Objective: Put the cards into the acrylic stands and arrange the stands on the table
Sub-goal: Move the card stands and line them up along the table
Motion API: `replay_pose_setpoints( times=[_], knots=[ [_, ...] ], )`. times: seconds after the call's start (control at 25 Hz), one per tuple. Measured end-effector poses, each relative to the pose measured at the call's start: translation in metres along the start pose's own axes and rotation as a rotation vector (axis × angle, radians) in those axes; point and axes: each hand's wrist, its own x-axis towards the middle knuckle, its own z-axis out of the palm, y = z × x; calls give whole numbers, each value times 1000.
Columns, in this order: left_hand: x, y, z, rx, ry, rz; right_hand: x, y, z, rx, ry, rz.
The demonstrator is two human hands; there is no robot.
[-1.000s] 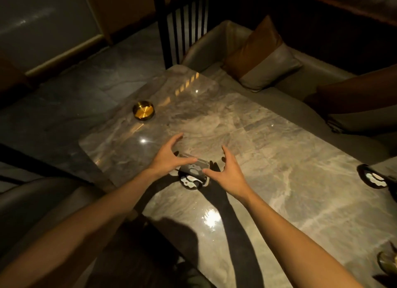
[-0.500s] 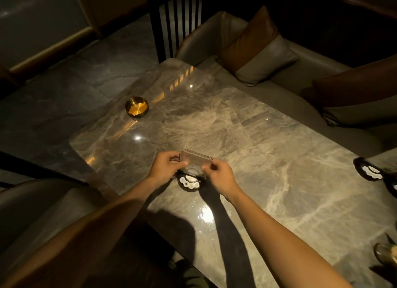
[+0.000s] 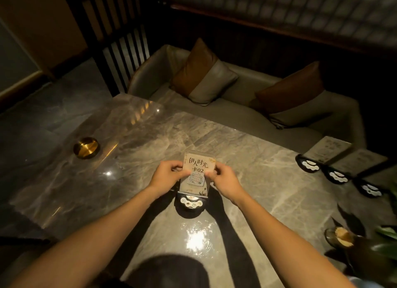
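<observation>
A: At the near middle of the desk (image 3: 268, 180), the card (image 3: 198, 169) now stands upright in the acrylic stand (image 3: 191, 200). A second ago it lay low and flat between open fingers.

B: And the hands?

A: The left hand (image 3: 166, 175) has a narrow grip on the card's left edge, the right hand (image 3: 223, 181) pinches the right edge. Half a second back they held it near level above the dark base; now the printed face is turned to us, and the lower edge seems to be in the slot, though I can't see whether it is fully seated.

B: So this one is nearly done?

A: I'd judge so: press it home, let go, then square the stand. Three more stands (image 3: 337, 176) wait in a row at the far right edge, well apart from this one.

B: Anything else changed?

A: The view has lifted; more of the sofa (image 3: 247, 113) shows. The brass dish (image 3: 86, 147) sits at the left, untouched.
</observation>
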Motion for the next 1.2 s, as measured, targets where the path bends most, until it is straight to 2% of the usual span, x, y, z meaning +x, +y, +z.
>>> replay_pose_setpoints(
  times=[0.2, 0.36, 0.64, 0.92, 1.2],
  knots=[
    [44, 71, 67, 18, -107, 121, 4, -3, -103, -17, 131, -7],
    [88, 118, 127, 73, -176, 228, 12, 2, -189, -160, 151, -20],
    [166, 173, 234, 122, -209, 298, 55, 32, -306, -387, 240, 1],
    [231, 174, 303, 152, -212, 219, 108, 63, -372, -650, 196, 2],
    [270, 168, 342, 151, -220, 177, 144, 87, -396, -905, 148, 11]
  ],
)
